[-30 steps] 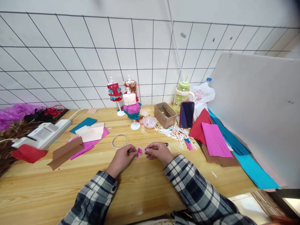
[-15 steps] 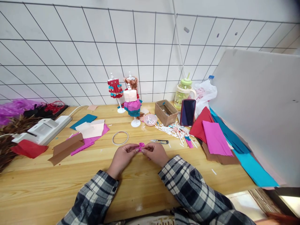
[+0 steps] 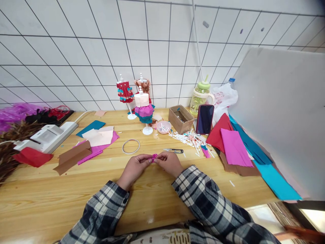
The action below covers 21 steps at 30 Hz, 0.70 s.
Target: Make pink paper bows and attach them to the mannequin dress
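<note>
A small gathered piece of magenta crepe paper (image 3: 153,158) is pinched between my two hands, just above the wooden table. My left hand (image 3: 135,166) grips its left side with thumb and forefinger. On the other side, my right hand (image 3: 169,163) is closed on it too, and the fingertips nearly meet. Much of the paper is hidden by the fingers. Beyond my left hand lies a roll of thin tape (image 3: 131,140). Thread snips (image 3: 173,150) rest just past my right hand. Farther back, a mini mannequin (image 3: 144,110) wears a pale top and a magenta and teal paper skirt.
Two more dressed mannequins (image 3: 125,91) stand behind. A pink dish (image 3: 164,127), cardboard box (image 3: 180,118), scattered white sticks (image 3: 189,139), phone (image 3: 204,119) and green-lidded bottle (image 3: 200,96) are at the back. Paper sheets (image 3: 236,147) lie right; a power strip (image 3: 47,137) sits left.
My fingers have drawn closer together, and less of the magenta paper shows, now bunched more tightly. The camera view has tilted slightly downward on the wall side.
</note>
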Available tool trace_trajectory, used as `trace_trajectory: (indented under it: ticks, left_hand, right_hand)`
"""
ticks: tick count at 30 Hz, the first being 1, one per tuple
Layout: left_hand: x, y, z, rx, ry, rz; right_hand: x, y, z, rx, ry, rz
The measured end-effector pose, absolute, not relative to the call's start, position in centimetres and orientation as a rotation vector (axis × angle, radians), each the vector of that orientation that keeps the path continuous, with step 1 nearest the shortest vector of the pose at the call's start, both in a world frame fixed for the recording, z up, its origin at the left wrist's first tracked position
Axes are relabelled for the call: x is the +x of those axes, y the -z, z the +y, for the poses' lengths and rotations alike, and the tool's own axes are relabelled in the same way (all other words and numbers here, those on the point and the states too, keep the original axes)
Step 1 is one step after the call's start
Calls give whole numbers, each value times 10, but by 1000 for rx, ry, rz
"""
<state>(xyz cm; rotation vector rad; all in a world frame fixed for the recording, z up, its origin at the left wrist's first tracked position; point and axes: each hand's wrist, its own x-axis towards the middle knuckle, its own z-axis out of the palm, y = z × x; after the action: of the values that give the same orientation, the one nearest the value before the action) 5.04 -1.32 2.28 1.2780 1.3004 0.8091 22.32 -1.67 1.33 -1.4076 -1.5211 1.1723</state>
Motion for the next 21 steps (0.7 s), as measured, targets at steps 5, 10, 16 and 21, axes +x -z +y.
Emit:
trace_trajectory:
  ticks: [5,10,16,21]
  left_hand:
    - [49,-22,-12,1312,-810,1308]
    - [48,-19,-12,1307,-818,1301]
    - [52,-22,-14,1196,-849,1251]
    - [56,-24,-14,1181,-856,1250]
  right_hand:
    - [223,-12,-16,-1461,-1136,-1534]
    - [221,-10,-16,-1481,-1145,-1513]
    - [217,-6,-15,-1458,-1151,-1395]
    - [215,-6,-15,-1466,-1104,-1374]
